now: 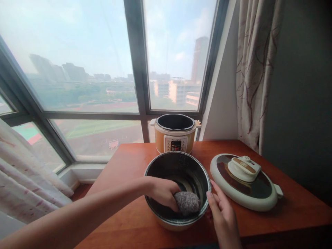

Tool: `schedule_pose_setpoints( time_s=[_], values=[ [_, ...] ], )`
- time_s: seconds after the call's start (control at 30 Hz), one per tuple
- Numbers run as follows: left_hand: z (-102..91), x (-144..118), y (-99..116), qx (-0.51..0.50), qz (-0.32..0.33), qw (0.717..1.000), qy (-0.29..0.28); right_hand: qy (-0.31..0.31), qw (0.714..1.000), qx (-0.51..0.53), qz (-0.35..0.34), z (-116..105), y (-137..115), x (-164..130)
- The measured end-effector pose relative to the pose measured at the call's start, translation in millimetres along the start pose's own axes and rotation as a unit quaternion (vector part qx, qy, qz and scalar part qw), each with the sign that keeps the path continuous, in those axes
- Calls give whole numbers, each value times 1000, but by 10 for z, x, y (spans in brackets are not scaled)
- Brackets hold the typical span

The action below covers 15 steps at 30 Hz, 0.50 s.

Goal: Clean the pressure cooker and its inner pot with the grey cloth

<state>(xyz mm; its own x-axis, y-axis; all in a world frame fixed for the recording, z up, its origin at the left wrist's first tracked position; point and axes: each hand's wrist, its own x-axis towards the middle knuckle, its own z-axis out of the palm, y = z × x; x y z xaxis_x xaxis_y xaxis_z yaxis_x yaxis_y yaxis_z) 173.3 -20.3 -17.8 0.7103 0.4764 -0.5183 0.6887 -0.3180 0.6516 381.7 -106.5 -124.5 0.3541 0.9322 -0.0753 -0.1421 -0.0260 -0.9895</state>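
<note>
A dark-lined inner pot of a cooker stands tilted slightly toward me near the front of the wooden table. My left hand reaches inside it, closed on a grey, speckled scrubbing sponge that rests against the pot's inner wall at the lower right. Some of the left fingertips are hidden behind the sponge. Outside the pot, my right hand grips the right rim, thumb near the edge and fingers along the outer wall.
Behind the pot stands the electric pressure cooker body, its top uncovered. Its white lid lies on the right of the wooden table. Windows rise behind the table, with curtains on both sides.
</note>
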Motion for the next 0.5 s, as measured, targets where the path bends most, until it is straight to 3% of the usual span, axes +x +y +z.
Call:
schedule_pose_setpoints(
  time_s=[0.1,0.17,0.27,0.33,0.4,0.5],
  values=[
    [95,49,139,-110,-5,993,40,26,999,-3,-20,71,46,-8],
    [177,135,217,-226,-22,970,90,36,999,-6,-40,100,72,39],
    [282,334,315,-433,-40,885,165,32,998,-17,-57,104,94,99],
    [318,474,364,-500,-22,841,205,20,998,-19,-55,94,88,122],
    [325,573,392,-476,-9,848,231,6,999,-11,-48,87,62,144],
    [292,574,393,-312,13,921,233,-4,999,11,-52,86,-2,203]
  ],
)
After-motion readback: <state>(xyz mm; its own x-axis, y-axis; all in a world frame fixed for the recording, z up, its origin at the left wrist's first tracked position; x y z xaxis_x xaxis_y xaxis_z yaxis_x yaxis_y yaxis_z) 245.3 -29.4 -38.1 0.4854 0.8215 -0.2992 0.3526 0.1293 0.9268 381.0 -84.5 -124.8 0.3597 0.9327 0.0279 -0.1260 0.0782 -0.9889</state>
